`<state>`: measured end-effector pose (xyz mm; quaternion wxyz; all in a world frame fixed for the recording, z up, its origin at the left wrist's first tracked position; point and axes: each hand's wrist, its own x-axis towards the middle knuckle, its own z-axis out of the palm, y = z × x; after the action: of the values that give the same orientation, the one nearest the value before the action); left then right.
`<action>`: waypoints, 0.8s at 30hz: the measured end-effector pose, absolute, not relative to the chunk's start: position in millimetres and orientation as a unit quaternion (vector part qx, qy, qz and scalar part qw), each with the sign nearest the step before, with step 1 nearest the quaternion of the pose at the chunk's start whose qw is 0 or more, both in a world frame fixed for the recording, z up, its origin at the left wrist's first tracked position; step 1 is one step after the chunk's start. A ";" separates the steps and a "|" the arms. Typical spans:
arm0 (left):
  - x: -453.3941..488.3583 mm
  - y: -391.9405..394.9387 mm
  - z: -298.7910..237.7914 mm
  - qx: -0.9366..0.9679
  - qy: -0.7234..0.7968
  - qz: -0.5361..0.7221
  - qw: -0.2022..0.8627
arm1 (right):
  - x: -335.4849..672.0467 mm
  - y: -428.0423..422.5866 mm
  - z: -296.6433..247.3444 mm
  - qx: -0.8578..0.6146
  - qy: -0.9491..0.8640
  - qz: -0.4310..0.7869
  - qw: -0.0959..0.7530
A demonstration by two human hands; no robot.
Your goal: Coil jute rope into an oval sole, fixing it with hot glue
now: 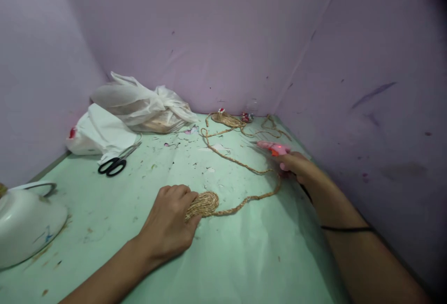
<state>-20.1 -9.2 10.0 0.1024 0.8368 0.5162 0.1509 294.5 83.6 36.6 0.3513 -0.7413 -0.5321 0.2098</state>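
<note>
The left grip [172,225] hides from us one end of the rope coil [206,204], and the right grip [296,164] covers the handle of the pink glue gun [273,147]. The left edge cuts off the white bowl [31,227]. We cannot tell what the plastic bag [146,104] holds, and the red bits [246,117] at the back are too small to name.
</note>
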 end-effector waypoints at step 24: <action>-18.4 -4.4 4.9 0.836 0.506 0.174 0.119 | 254.3 -30.6 18.9 -0.559 -0.580 0.416 0.422</action>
<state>-18.4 -4.4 4.9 0.1192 0.8363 0.5062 0.1736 254.3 -30.6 18.9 0.4221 -0.5589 -0.5798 0.4162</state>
